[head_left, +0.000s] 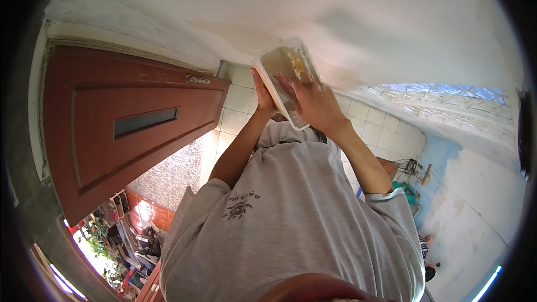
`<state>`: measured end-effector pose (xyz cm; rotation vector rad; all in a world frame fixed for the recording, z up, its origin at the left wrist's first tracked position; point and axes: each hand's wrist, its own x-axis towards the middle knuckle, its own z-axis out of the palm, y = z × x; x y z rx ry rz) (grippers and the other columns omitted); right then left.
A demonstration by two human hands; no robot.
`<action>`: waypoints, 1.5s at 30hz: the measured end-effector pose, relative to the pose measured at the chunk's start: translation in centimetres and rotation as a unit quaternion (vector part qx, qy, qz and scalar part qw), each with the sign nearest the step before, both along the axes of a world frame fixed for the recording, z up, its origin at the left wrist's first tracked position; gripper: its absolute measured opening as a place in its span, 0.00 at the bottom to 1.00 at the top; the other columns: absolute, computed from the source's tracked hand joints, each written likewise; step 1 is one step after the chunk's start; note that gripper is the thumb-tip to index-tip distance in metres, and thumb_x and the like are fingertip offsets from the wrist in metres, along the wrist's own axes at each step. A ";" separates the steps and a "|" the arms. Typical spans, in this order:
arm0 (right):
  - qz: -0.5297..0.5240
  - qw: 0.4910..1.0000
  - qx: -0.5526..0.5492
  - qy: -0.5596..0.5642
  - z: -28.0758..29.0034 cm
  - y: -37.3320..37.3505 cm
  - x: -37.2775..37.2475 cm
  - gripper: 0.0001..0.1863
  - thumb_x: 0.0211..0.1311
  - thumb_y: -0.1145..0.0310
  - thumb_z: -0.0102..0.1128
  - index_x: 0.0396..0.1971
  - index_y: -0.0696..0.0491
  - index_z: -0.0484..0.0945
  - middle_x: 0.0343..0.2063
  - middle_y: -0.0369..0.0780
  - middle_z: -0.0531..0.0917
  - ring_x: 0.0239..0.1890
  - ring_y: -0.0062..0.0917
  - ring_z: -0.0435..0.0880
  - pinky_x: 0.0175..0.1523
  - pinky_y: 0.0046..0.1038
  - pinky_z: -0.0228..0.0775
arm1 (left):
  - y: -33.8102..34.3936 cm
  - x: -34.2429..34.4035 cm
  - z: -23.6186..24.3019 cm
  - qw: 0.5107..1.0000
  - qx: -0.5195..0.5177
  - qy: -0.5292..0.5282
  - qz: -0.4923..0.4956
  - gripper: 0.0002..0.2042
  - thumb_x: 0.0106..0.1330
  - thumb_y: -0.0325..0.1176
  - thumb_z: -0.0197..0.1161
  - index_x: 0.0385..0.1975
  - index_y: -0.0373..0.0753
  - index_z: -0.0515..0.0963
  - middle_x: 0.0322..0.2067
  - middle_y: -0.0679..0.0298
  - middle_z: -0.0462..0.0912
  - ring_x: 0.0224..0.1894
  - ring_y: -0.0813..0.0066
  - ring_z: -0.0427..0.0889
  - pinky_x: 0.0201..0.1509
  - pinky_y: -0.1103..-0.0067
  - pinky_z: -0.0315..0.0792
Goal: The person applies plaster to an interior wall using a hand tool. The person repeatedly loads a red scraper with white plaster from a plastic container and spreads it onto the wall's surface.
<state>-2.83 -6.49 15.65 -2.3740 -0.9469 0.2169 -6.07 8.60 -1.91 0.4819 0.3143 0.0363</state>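
Nearest the camera, a rounded reddish form (319,289) crosses the lower edge, too closely cropped to identify. Beyond it, your grey shirt (296,201) fills the foreground, and both bare forearms extend ahead of it.

Locate the white tub (309,65) directly ahead of your torso, raised between your hands and near the upper middle of the view. Note its attitude: the rectangular body is tilted, its long axis running from upper left down to lower right, and its open side is turned toward you and your right hand. Yellowish and pale residue adheres to the inner wall at the far end.

Your left hand (264,94) holds the tub from its left outer side, fingers extended along the wall and pointing toward the far end. Your right hand (314,104) crosses the right rim, with its fingers inside the opening. Whether those fingers pinch any material cannot be told. Relative to the interior, the right hand is the nearer; the left is separated from it by the tub wall.

Surroundings: a patchy pale wall (380,17) stands beyond the tub, and a reddish-brown door (89,134) to your left.
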 end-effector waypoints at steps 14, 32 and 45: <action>-0.055 0.998 -0.014 0.039 -0.5 1.5 0.5 0.10 0.66 0.73 0.57 0.45 0.58 0.74 0.23 0.53 0.83 0.28 0.52 0.85 0.33 0.52 0.75 | 2.7 1.5 -1.5 0.998 -0.024 0.051 -0.041 0.47 0.68 0.80 0.32 0.75 0.51 0.61 0.68 0.61 0.71 0.68 0.59 0.73 0.70 0.61 0.71; -0.166 0.729 0.544 0.380 -2.5 -2.4 1.4 0.13 0.71 0.75 0.57 0.52 0.60 0.76 0.46 0.37 0.84 0.48 0.23 0.85 0.57 0.29 0.80 | 3.0 1.7 -0.6 0.988 -0.128 -0.074 -0.034 0.42 0.73 0.74 0.38 0.75 0.48 0.61 0.68 0.61 0.73 0.67 0.57 0.75 0.69 0.58 0.72; -0.057 0.668 0.652 0.355 14.3 2.9 4.0 0.22 0.73 0.71 0.60 0.64 0.55 0.70 0.52 0.37 0.82 0.53 0.24 0.83 0.60 0.31 0.77 | 2.9 3.7 10.3 0.985 -0.066 -0.152 0.057 0.41 0.71 0.75 0.41 0.74 0.50 0.61 0.67 0.66 0.72 0.69 0.62 0.71 0.74 0.61 0.65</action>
